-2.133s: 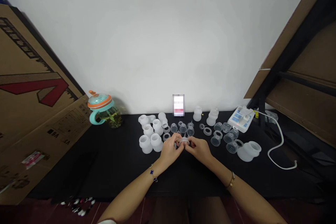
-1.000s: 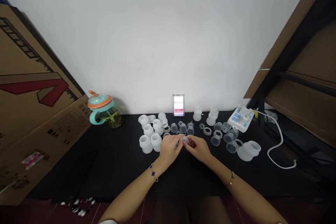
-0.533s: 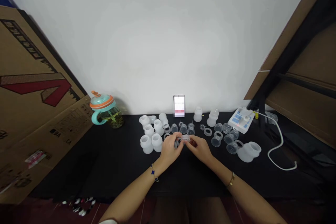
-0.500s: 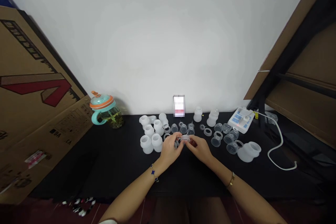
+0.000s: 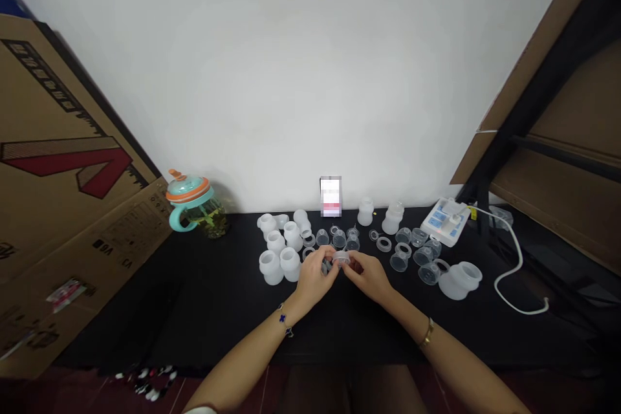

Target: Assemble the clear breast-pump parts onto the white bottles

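Note:
Between my two hands is a translucent bottle collar ring (image 5: 341, 257), pinched by the fingertips at both sides. My left hand (image 5: 315, 277) is closed on its left edge, and my right hand (image 5: 369, 275) is closed on its right edge. Whether a nipple sits in the ring is too small to tell. Left of my left hand stand several white open-necked baby bottles (image 5: 270, 267). Clear caps (image 5: 338, 239) and small rings lie just behind my fingers. To the right are more clear caps (image 5: 399, 261), loose collar rings (image 5: 383, 244) and a larger wide-necked bottle (image 5: 460, 281) lying tilted.
At the back, a phone (image 5: 330, 196) leans against the wall beside two white bottles with tops (image 5: 392, 217). A teal-lidded jug (image 5: 198, 204) stands left near a cardboard box (image 5: 68, 207). A power strip (image 5: 445, 222) with a white cable (image 5: 521, 259) lies right on the black table (image 5: 218, 310).
Both hands keep their grip on the ring, which has tilted or shifted very slightly between the fingers. The other things have not moved.

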The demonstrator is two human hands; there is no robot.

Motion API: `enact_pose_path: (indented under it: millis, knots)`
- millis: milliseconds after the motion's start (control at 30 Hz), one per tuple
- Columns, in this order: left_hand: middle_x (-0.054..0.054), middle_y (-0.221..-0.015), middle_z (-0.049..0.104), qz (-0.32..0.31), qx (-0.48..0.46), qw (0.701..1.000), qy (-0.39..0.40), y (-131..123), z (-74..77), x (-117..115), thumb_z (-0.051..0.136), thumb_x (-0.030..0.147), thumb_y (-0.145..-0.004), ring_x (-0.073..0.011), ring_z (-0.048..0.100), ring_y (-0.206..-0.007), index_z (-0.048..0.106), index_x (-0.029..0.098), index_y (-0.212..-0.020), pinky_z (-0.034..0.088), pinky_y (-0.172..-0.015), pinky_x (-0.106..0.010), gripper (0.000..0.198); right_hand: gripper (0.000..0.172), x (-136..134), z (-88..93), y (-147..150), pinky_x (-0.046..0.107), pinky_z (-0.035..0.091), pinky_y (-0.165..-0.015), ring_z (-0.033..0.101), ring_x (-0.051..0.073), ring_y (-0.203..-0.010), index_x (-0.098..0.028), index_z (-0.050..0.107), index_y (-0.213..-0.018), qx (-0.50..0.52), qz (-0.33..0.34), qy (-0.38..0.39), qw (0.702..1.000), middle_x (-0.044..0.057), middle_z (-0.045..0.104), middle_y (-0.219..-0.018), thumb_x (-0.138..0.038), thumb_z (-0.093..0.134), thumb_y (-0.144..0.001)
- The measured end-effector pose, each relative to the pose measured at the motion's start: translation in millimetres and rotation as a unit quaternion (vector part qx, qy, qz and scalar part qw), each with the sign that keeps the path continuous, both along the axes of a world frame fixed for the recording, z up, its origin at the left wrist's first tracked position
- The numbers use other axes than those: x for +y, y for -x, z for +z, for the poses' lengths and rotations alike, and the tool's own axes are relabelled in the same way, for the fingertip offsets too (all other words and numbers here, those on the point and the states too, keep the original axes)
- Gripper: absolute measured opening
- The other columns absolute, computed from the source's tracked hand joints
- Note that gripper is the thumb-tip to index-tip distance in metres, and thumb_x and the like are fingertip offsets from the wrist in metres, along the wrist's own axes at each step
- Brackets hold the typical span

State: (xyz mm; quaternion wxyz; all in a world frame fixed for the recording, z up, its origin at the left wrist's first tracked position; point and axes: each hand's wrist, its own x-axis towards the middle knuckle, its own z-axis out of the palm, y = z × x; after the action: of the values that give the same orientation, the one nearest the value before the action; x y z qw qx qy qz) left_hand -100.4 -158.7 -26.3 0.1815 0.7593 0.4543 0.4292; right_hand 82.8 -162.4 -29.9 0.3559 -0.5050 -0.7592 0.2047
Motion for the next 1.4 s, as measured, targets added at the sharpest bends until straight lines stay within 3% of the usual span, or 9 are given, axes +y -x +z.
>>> enact_pose_path:
  millis: [533,967,1400]
  knots:
    - [0.002,-0.082,0.067,-0.003,-0.005,1.000,0.029,-1.1,1.8,0.0,0.059,0.024,-0.090,-0.0178,0.064,-0.078,0.057,0.023,-0.097,0.047,-0.073,-0.030,0.007,0.023,0.5,-2.6,0.8,0.024,0.032,-0.054,0.054,0.014,-0.055,-0.021,0.066,-0.083,-0.018,-0.012,-0.019,1.000,-0.002,0.059,-0.062,-0.037,0.053,-0.094]
    - [0.003,-0.079,0.067,0.000,-0.012,0.999,0.040,-1.9,0.5,0.2,0.061,0.021,-0.087,-0.0158,0.062,-0.072,0.057,0.023,-0.096,0.046,-0.070,-0.028,0.010,0.028,-0.6,-0.4,2.1,0.024,0.026,-0.053,0.048,0.012,-0.052,-0.021,0.050,-0.068,-0.036,-0.015,-0.020,0.999,-0.004,0.051,-0.058,-0.035,0.053,-0.093]
    - [0.004,-0.076,0.065,-0.003,-0.020,0.998,0.052,-1.9,2.0,0.2,0.060,0.022,-0.088,-0.0157,0.061,-0.070,0.056,0.024,-0.096,0.046,-0.070,-0.028,0.009,0.028,-0.3,-2.9,2.8,0.024,0.025,-0.053,0.047,0.012,-0.051,-0.022,0.047,-0.067,-0.048,-0.023,-0.028,0.998,-0.004,0.050,-0.057,-0.034,0.052,-0.092]
